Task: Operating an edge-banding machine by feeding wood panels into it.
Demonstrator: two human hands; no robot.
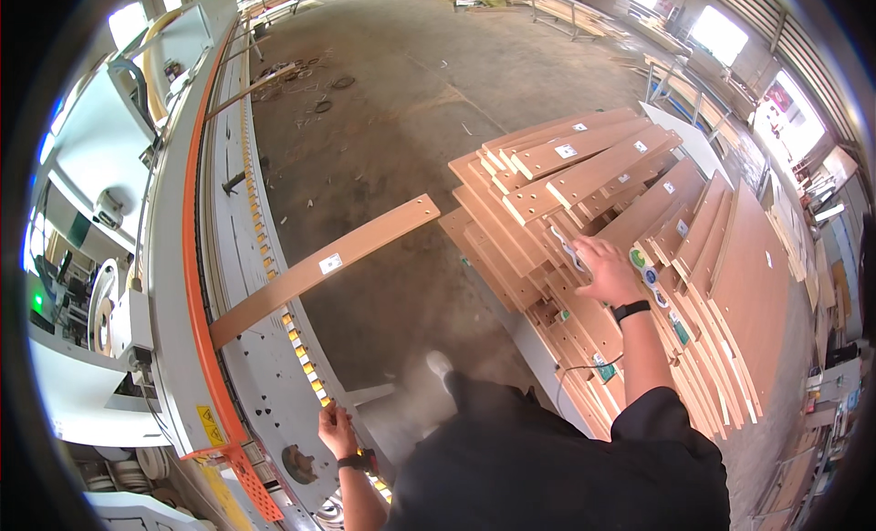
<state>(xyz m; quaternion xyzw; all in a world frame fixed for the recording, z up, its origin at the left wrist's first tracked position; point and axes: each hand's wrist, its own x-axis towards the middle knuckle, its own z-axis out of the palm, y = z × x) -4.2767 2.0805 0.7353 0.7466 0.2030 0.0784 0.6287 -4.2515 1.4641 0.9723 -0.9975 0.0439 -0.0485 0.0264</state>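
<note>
My right hand (607, 269) is open, fingers apart, over a stack of brown wooden boards (584, 180) on my right. Beside its fingertips lies a white wavy-edged strip (567, 249); I cannot tell whether they touch. My left hand (338, 430) is low at the machine's edge, beside a row of yellow and white rollers (305, 358). Its fingers are curled, and what they hold, if anything, is hidden. A single long board (301, 280) with a small white label lies across the machine bed, its far end with holes sticking out over the aisle.
The long machine with an orange rail (195, 248) runs along my left. Round stickers (650, 276) mark boards in the stack. A thin dark cable (584, 367) hangs by the stack's near side. Loose rings (321, 106) lie on the floor (401, 66), and racks of timber (575, 20) stand far off.
</note>
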